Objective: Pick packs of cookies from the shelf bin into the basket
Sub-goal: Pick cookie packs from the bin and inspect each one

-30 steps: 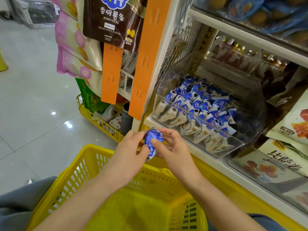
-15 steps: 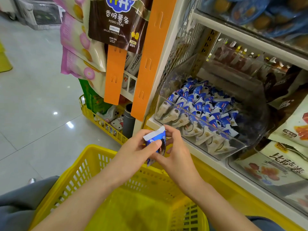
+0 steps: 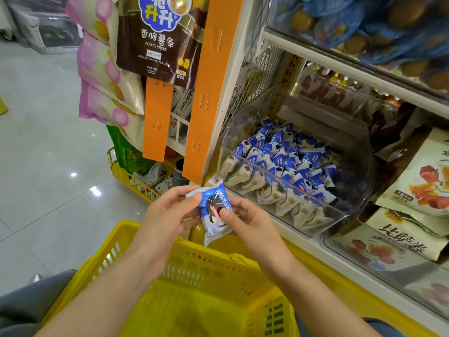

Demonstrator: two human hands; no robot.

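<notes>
Shop aisle, clear shelf bin (image 3: 349, 216). Cookie pack (image 3: 215, 212) pinched by left hand (image 3: 167, 215) and right hand (image 3: 247, 221) above basket (image 3: 209, 283) far rim; early release risks drop outside.

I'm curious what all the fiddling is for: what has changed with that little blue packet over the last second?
The cookie pack was turned in the fingers: first a crumpled blue side showed, now its printed front with the cookie picture faces the camera. The left hand and the right hand have held it all along, above the basket. The shelf bin looks unchanged.
</notes>
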